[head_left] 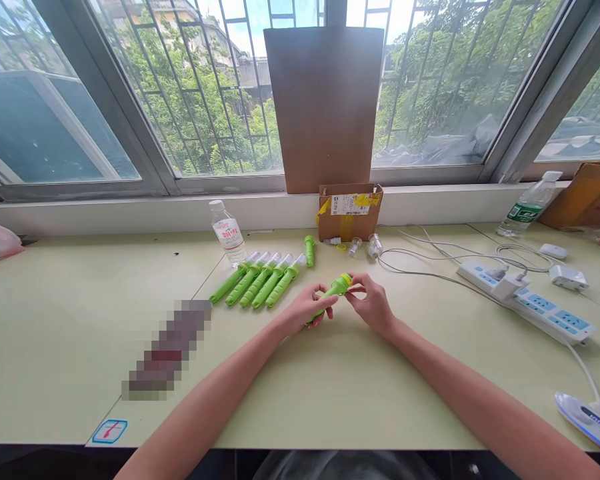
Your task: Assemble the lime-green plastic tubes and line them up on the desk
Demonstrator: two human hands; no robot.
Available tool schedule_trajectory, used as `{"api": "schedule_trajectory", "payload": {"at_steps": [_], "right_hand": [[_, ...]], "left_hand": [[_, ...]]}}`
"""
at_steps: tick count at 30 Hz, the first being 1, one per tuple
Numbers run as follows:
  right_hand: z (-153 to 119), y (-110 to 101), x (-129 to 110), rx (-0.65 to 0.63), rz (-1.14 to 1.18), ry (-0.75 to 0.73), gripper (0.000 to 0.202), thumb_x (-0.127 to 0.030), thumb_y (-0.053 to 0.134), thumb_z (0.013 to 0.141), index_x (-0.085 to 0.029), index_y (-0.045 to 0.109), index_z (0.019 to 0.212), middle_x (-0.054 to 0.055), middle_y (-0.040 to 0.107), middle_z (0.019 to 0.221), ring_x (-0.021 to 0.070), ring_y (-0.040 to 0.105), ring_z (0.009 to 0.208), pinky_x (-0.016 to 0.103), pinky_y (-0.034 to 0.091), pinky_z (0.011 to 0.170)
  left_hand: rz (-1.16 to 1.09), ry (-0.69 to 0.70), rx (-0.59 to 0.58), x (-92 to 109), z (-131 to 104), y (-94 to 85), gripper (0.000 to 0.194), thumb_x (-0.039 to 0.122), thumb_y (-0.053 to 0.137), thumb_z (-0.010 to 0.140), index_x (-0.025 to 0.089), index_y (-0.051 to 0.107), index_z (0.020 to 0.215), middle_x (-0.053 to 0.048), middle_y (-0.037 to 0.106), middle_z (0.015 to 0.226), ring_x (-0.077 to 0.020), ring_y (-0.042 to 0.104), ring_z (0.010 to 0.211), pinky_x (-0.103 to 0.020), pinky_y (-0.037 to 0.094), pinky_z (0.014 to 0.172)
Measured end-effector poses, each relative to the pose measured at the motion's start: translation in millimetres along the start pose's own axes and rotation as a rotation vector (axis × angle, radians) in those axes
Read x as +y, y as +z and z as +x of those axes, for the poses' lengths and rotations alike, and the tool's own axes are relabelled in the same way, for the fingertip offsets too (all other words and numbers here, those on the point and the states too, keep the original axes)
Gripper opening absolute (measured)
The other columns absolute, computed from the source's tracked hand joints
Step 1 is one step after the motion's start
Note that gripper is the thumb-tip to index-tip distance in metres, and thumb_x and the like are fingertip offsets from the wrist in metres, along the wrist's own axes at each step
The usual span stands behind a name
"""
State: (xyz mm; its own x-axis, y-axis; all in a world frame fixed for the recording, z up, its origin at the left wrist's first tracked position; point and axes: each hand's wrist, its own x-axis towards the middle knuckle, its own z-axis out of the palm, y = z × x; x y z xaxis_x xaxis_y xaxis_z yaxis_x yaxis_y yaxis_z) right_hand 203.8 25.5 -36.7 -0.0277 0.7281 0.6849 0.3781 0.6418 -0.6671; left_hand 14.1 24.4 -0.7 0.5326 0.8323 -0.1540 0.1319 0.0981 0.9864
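In the head view, the left hand (306, 310) has its grip wrapped around a green tube (336, 288) at mid-frame, while the right hand (373, 305) pinches the yellow ring (347, 279) at its top. Left of centre, five clear-topped green tubes (257, 283) lie on the table (360, 400) near a bottle (229, 233).

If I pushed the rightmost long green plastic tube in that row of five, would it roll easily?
The rightmost long green plastic tube might roll, as its body looks rounded, though its wider collar could hinder it. It seems stiff, lying straight. Its ridged body probably gives some grip.
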Motion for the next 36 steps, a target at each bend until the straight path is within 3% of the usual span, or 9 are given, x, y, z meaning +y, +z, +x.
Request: {"api": "schedule_trajectory", "payload": {"at_steps": [6,17,27,36], "right_hand": [[-0.1,1.3,-0.9,-0.003,-0.01,-0.005,0.019,-0.035,0.061,0.081,-0.022,0.049,0.088,0.008,0.067,0.104,0.0191,0.069,0.081,0.039,0.063,0.068],[-0.1,-0.2,0.3,-0.008,-0.002,-0.021,0.016,-0.034,0.062,0.082,-0.022,0.052,0.086,0.008,0.068,0.101,0.0197,0.068,0.082,0.04,0.062,0.071],[1.9,0.5,0.3,-0.044,0.002,0.011,0.02,-0.036,0.062,0.081,-0.023,0.049,0.089,0.006,0.067,0.098,0.0187,0.066,0.084,0.04,0.062,0.071],[2.2,1.6,-4.7,-0.003,0.019,0.012,0.022,-0.04,0.063,0.08,-0.022,0.052,0.085,0.008,0.069,0.103,0.0201,0.069,0.081,0.04,0.063,0.068]], "left_hand": [[0.014,0.053,0.093,-0.7,1.2,0.2,0.037,0.048,0.07,0.069,0.018,0.049,0.077,-0.002,0.067,0.072,-0.0087,0.054,0.046,-0.018,0.035,0.037],[0.028,0.05,0.107,4.7,1.1,1.0,0.041,0.053,0.067,0.07,0.014,0.059,0.08,-0.006,0.068,0.076,-0.0114,0.061,0.052,-0.021,0.04,0.045],[0.063,0.052,0.039,-1.5,2.7,-1.4,0.044,0.058,0.055,0.078,0.014,0.059,0.08,0.0,0.06,0.063,-0.0057,0.044,0.038,-0.02,0.032,0.038],[0.018,0.028,0.011,7.0,-1.8,-1.9,0.042,0.058,0.056,0.077,0.016,0.052,0.079,0.005,0.049,0.053,-0.0034,0.033,0.034,-0.019,0.021,0.034]]}}
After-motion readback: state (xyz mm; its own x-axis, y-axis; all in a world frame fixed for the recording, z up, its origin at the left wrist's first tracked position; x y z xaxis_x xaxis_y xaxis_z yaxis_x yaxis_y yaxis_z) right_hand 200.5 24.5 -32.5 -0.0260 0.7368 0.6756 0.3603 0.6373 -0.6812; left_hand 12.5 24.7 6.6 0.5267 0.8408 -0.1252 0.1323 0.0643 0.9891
